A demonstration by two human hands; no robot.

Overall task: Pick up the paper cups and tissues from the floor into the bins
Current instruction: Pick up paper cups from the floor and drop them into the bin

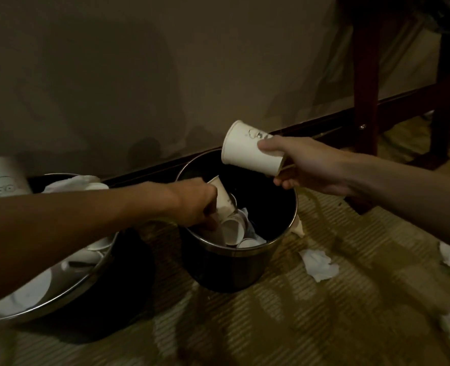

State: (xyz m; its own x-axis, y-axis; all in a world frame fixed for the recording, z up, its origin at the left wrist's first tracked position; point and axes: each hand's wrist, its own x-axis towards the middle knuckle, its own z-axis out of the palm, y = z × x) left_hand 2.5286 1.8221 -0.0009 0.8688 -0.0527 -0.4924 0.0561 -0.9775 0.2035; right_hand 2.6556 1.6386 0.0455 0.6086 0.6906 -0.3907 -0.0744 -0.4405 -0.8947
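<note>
Right hand point(305, 165) holds a paper cup point(247, 151) sideways over the bin point(245, 250), fingers curled round its base. Left hand point(195, 204) grips a second cup point(222, 196) inside the rim. Light and crushable (squeeze gently, near the base). A soft tissue point(319, 264) waits on the floor.

1. One head-worn wide-angle view looks forward and steeply down from above
2. It faces the beige wall point(113, 75), close over the round black steel-rimmed bin point(231, 268) standing on the striped olive carpet floor point(324, 326)
</note>
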